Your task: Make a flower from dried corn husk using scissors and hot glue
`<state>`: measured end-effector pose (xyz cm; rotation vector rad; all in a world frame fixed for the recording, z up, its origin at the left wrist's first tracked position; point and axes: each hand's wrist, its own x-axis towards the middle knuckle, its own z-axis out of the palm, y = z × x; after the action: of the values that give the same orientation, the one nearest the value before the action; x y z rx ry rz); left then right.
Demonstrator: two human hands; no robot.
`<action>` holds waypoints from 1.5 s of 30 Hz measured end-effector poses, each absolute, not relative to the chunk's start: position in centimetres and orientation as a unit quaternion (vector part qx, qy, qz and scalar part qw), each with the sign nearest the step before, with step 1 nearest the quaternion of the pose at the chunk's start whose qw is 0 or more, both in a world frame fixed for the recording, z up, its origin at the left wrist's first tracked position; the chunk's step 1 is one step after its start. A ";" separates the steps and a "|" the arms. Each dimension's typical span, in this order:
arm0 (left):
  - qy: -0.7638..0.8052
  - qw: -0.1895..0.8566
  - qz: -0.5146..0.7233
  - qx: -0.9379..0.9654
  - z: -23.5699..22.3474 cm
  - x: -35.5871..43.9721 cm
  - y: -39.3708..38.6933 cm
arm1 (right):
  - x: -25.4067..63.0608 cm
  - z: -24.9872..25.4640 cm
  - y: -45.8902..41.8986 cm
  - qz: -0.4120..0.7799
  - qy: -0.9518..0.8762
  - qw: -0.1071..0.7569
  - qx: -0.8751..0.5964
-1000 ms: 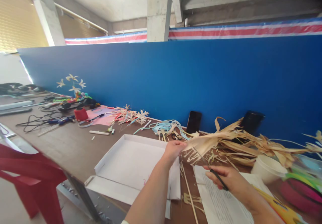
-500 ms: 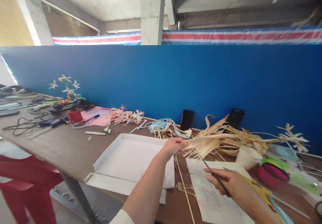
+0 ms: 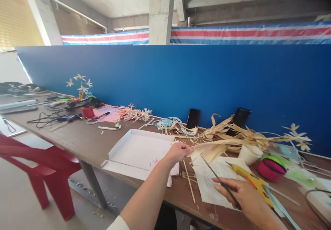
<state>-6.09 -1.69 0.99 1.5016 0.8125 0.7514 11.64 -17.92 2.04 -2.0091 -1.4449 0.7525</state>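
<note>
Tan dried husk sheet (image 3: pixel 213 148) is at center-right, above the near table edge, spread out to the right of the left hand (image 3: pixel 179 152). Left fingers are closed, thumb and fingertips pinching its left end. Right hand (image 3: pixel 239 192) has its fingers curled around a slim dark tool (image 3: pixel 219 180). Tool is tilted, tip up-left, just below the husk in view. Can't tell if the tip touches it.

Under and beside the hands: printed paper (image 3: pixel 210 185) flat on the brown table (image 3: pixel 85 137), thin stick (image 3: pixel 189 181) to its left. White open box (image 3: pixel 144 149) left of that, pink handwritten marks inside, left forearm passing over its right part.

Right side: yellow glue gun (image 3: pixel 254 181) lying partly on the paper, white cup (image 3: pixel 250 154) tilted, pink round item (image 3: pixel 271 169) with a black band near it.

Behind: husk pile (image 3: pixel 222 132), pale husk flowers (image 3: pixel 297 137) at its right end. Two dark phones, left one (image 3: pixel 193 118) and right one (image 3: pixel 240 118), lean by the blue panel (image 3: pixel 165 78). Light blue mask (image 3: pixel 164 123) left of them.

Far left: red spool (image 3: pixel 88 112) by a pink sheet (image 3: pixel 108 115), cables (image 3: pixel 42 119). Red chair (image 3: pixel 49 171) beside the table.
</note>
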 end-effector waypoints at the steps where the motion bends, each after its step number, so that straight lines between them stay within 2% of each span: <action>1: 0.349 0.601 0.326 0.641 0.9 -6.3 -2.1 | 11.5 2.2 -18.2 0.271 -0.544 0.275 -0.745; 21: 0.372 0.613 0.355 0.599 -0.1 -7.1 -3.7 | 10.7 1.6 -19.3 0.274 -0.561 0.233 -0.746; 45: 0.378 0.601 0.342 0.615 -1.0 -7.9 -3.6 | 9.5 0.9 -17.5 0.308 -0.550 0.239 -0.739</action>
<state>-7.91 -3.56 -0.98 1.4259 0.8763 0.7916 9.49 -17.55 0.95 -2.0236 -1.5062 0.8425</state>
